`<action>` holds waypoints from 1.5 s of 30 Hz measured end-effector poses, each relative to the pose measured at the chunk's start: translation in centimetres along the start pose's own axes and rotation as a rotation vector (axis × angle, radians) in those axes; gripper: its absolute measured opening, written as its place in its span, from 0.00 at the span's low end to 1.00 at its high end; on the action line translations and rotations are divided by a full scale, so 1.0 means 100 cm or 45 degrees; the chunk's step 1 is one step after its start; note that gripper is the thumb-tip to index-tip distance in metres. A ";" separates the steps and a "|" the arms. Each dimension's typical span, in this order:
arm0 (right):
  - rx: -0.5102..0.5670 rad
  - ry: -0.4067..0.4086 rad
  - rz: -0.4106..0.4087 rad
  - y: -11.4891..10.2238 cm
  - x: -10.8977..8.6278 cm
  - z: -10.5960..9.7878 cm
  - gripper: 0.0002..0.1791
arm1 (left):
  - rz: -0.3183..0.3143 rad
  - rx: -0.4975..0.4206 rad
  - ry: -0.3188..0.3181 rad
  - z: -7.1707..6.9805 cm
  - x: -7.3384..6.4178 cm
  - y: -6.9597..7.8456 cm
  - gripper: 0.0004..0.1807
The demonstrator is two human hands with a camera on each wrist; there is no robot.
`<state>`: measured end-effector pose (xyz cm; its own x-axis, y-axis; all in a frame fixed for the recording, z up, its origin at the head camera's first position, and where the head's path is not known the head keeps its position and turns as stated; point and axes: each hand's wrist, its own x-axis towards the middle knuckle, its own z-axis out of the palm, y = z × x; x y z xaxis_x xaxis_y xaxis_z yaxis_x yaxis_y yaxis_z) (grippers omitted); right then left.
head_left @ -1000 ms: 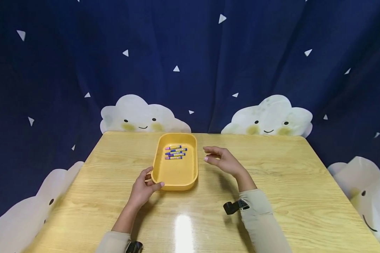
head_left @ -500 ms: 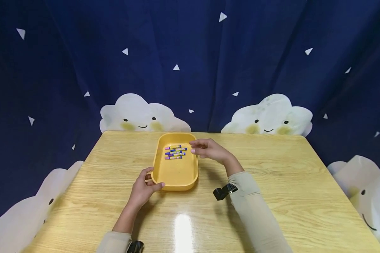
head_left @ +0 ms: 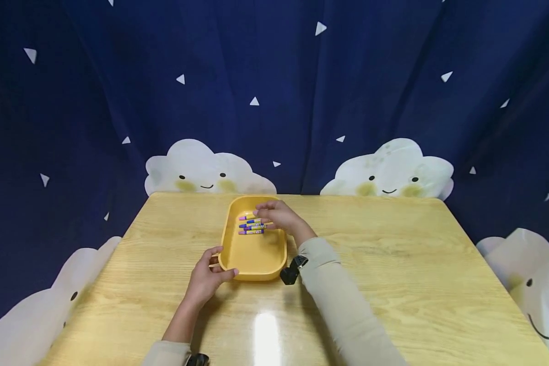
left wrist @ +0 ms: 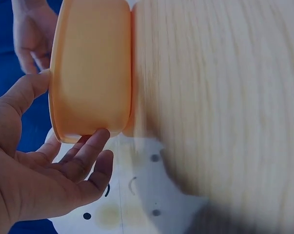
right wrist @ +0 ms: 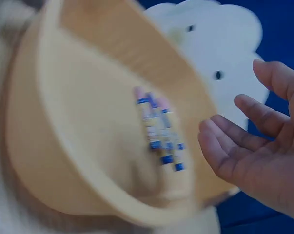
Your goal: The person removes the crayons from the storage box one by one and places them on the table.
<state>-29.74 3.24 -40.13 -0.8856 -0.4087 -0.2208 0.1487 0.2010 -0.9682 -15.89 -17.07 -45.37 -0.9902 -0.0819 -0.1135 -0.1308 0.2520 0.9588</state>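
A yellow plastic tray [head_left: 251,262] stands on the table with several crayons [head_left: 251,232] side by side in its far half. They have yellow wrappers, blue bands and pink, blue or purple tips. My left hand [head_left: 204,280] holds the tray's near left corner; in the left wrist view its thumb is at the rim and fingers rest along the outer wall. Over the tray's right rim reaches my right hand [head_left: 283,216], its loosely bent fingers above the crayons and partly covering them. The right wrist view shows nothing between those fingers [right wrist: 217,146].
The light wood table [head_left: 393,274] extends on both sides of the tray. Behind it hangs a dark blue curtain [head_left: 283,76] with white triangles. Smiling cloud cutouts [head_left: 389,170] line the table's edges.
My right hand has moved left, from beside the tray across its right rim to above the crayons. The left hand stays at the tray's corner, and the tray has not moved.
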 end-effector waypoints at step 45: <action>-0.754 0.521 0.081 0.056 0.027 0.042 0.10 | 0.008 -0.034 0.034 0.001 0.002 -0.003 0.39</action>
<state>-29.45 -0.50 -46.61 -0.9942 -0.0376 -0.1005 0.0442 0.7097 -0.7031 -16.07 -17.04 -45.73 -0.9892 -0.1064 -0.1010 -0.1230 0.2266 0.9662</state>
